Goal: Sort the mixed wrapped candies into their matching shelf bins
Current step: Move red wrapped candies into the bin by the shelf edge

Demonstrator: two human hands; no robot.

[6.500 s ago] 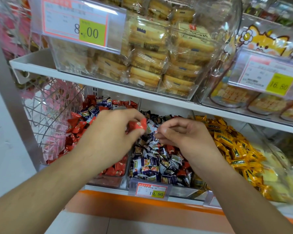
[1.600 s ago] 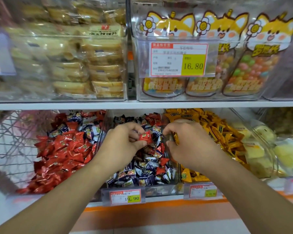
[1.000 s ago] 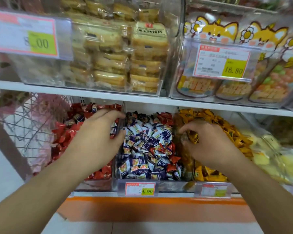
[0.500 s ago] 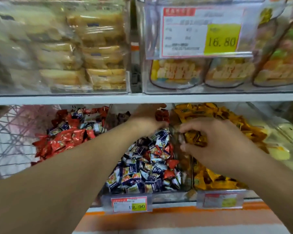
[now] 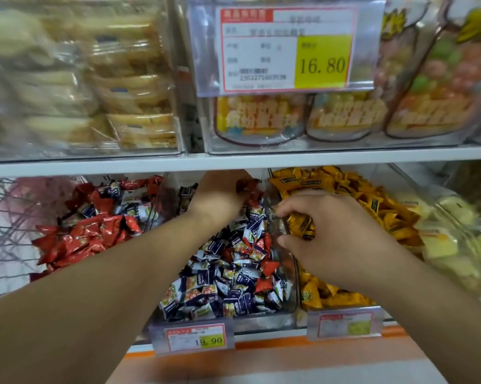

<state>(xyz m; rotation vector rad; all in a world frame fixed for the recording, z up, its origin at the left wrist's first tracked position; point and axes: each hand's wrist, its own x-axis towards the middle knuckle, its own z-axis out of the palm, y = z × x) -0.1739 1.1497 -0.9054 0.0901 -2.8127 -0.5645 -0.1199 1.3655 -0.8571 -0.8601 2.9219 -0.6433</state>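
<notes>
Three clear bins stand side by side on the lower shelf. The left bin [image 5: 67, 268] holds red candies [image 5: 95, 234] with a few blue-and-white ones on top. The middle bin [image 5: 261, 318] holds blue-and-white candies [image 5: 233, 278] mixed with several red ones. The right bin [image 5: 294, 273] holds yellow candies [image 5: 386, 209]. My left hand [image 5: 219, 195] reaches to the back of the middle bin, its fingers curled at a red candy [image 5: 246, 187] there. My right hand [image 5: 319, 234] hovers over the wall between the middle and right bins, fingers curled around a yellow candy [image 5: 303, 225].
The upper shelf edge [image 5: 150, 163] runs just above my left hand. Above it stand clear boxes of wrapped cakes [image 5: 134, 106] and bagged sweets behind a 16.80 price tag [image 5: 286, 48]. A wire basket [image 5: 9, 231] hangs at the left. A 19.90 tag [image 5: 195, 339] fronts the middle bin.
My left hand has gone from the left bin's edge to the back of the middle bin. My right hand stays over the divider by the yellow candies. The view has moved closer.
</notes>
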